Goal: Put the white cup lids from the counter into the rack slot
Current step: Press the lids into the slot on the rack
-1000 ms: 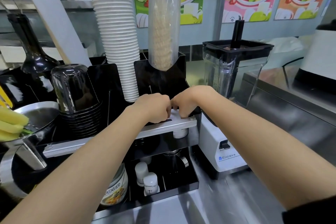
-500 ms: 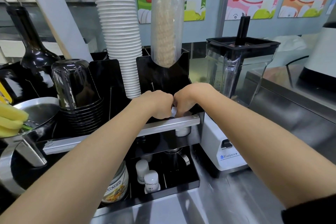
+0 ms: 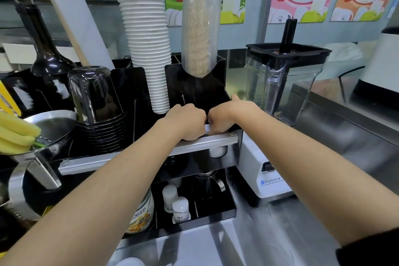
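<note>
My left hand (image 3: 186,121) and my right hand (image 3: 226,116) are fisted side by side in the right slot of the black rack (image 3: 194,90), just above its metal rail (image 3: 218,139). A sliver of the white cup lids (image 3: 207,129) shows between the knuckles, and both hands close on them. The bottom of the white lid stack (image 3: 217,151) pokes out below the rail. My right thumb rests against the rack's right wall. Most of the lids are hidden by my fingers.
A tall stack of white paper cups (image 3: 142,39) and a clear sleeve of tan cups (image 3: 199,28) rise from the rack. Stacked black cups (image 3: 97,101) and a dark bottle (image 3: 47,54) stand left, a blender (image 3: 285,84) right. Small white bottles (image 3: 180,209) sit below, steel counter (image 3: 280,235) in front.
Both hands stay together in the slot and have pressed slightly deeper. Less of the white lids shows, and my right thumb has lifted against the rack's wall.
</note>
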Tool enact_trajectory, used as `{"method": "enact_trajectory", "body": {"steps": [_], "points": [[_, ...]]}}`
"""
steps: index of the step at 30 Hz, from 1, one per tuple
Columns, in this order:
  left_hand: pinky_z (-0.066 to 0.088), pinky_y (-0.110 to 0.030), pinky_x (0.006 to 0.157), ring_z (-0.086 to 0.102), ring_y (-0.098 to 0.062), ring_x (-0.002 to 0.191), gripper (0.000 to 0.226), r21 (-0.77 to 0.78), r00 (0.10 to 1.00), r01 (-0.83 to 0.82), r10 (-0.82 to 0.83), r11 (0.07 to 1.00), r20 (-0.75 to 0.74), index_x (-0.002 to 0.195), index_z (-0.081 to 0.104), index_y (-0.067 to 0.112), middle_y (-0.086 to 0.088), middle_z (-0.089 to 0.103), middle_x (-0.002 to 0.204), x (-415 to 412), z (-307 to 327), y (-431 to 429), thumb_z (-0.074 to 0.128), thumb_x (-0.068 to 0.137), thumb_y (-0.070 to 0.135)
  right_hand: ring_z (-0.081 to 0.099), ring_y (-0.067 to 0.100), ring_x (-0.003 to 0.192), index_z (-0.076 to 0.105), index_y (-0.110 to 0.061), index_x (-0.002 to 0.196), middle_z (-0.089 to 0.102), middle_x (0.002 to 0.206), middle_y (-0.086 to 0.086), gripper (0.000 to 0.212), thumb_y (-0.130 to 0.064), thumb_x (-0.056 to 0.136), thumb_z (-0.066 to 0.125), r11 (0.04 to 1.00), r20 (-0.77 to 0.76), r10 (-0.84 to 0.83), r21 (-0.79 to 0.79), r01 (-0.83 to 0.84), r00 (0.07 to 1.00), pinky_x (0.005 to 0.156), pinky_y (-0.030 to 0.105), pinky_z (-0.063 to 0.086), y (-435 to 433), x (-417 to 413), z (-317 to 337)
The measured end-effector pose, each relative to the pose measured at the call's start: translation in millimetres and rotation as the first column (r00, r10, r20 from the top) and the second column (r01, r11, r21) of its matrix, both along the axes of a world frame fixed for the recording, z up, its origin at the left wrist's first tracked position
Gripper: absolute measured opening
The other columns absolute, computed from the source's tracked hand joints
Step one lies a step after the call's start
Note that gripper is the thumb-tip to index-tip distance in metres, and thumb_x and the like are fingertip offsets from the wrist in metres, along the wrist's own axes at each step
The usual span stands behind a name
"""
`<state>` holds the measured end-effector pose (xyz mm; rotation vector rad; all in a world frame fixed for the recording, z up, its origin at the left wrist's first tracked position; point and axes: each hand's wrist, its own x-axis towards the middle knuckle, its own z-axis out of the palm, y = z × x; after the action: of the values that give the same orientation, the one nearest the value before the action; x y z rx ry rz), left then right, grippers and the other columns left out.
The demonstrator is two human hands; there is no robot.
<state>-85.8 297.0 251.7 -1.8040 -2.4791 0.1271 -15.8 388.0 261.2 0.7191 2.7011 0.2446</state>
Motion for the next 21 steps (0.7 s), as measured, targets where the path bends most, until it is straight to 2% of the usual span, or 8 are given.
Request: {"method": "enact_trajectory", "body": {"steps": [3,5,7,11,14,16,19,21], "points": [[0.032,-0.036,0.083,0.048,-0.028,0.106,0.03,0.049,0.997,0.065,-0.063,0.997,-0.034,0.109,0.063,0.016,-0.01,0.059,0.117,-2,1,-5,0.042,0.091,0.026,0.054,0.024,0.109,0.055,-0.02,0.122,0.062,0.116,-0.001,0.053,-0.058,0.085,0.05,0.999,-0.142,0.001,-0.046,-0.008,0.99,0.105,0.048,0.018,0,11,7],[0.036,-0.04,0.092,0.05,-0.029,0.111,0.03,0.177,0.995,0.095,-0.087,0.98,-0.056,0.111,0.064,0.018,-0.009,0.06,0.119,-5,4,-12,0.045,0.09,0.027,0.048,0.023,0.121,0.046,-0.024,0.134,0.054,0.131,-0.001,0.064,-0.058,0.081,0.057,0.999,-0.338,0.001,-0.049,-0.019,0.941,0.103,0.045,0.019,-2,26,16],[0.041,-0.042,0.095,0.052,-0.03,0.111,0.03,0.384,0.996,0.092,-0.091,0.919,-0.021,0.114,0.063,0.016,-0.009,0.061,0.121,-6,9,-25,0.047,0.09,0.025,0.045,0.021,0.125,0.041,-0.024,0.138,0.048,0.137,0.0,0.066,-0.053,0.082,0.06,0.999,-0.535,0.029,-0.021,-0.048,0.845,0.103,0.043,0.021,-7,42,23],[0.038,-0.039,0.097,0.053,-0.025,0.113,0.031,0.737,0.99,0.018,-0.114,0.675,0.08,0.114,0.062,0.012,-0.005,0.063,0.119,6,9,-69,0.05,0.089,0.027,0.055,0.018,0.112,0.045,-0.017,0.136,0.056,0.129,0.002,0.055,-0.038,0.088,0.06,0.982,-0.837,0.07,-0.038,-0.185,0.543,0.101,0.039,0.04,-33,72,13],[0.041,-0.037,0.095,0.056,-0.024,0.105,0.033,0.832,0.985,-0.024,-0.13,0.554,0.115,0.107,0.064,0.011,-0.005,0.066,0.111,20,-8,-109,0.047,0.087,0.031,0.057,0.016,0.089,0.053,-0.011,0.129,0.063,0.113,0.005,0.046,-0.03,0.088,0.061,0.962,-0.949,0.072,-0.015,-0.273,0.306,0.082,0.032,0.047,-65,86,-14],[0.039,-0.032,0.094,0.057,-0.023,0.105,0.034,0.857,0.986,-0.055,-0.108,0.513,0.128,0.107,0.064,0.009,-0.007,0.066,0.11,28,-28,-132,0.047,0.086,0.03,0.054,0.016,0.08,0.058,-0.006,0.122,0.065,0.101,0.007,0.044,-0.032,0.086,0.056,0.945,-0.976,0.067,-0.005,-0.326,0.207,0.075,0.028,0.046,-86,89,-39],[0.038,-0.029,0.095,0.056,-0.021,0.107,0.034,0.864,0.98,-0.107,-0.094,0.492,0.174,0.109,0.063,0.008,-0.008,0.067,0.11,43,-67,-160,0.048,0.087,0.028,0.058,0.023,0.076,0.061,-0.004,0.116,0.066,0.093,0.006,0.043,-0.032,0.084,0.052,0.93,-0.98,0.007,-0.067,-0.361,0.2,0.073,0.03,0.048,-114,90,-86],[0.039,-0.029,0.094,0.055,-0.018,0.106,0.034,0.836,0.97,-0.151,-0.083,0.528,0.228,0.111,0.062,0.01,-0.006,0.067,0.11,50,-98,-174,0.048,0.087,0.03,0.061,0.023,0.081,0.061,-0.005,0.117,0.066,0.096,0.007,0.047,-0.037,0.084,0.051,0.924,-0.947,-0.024,-0.143,-0.356,0.319,0.077,0.034,0.051,-128,91,-123]]}}
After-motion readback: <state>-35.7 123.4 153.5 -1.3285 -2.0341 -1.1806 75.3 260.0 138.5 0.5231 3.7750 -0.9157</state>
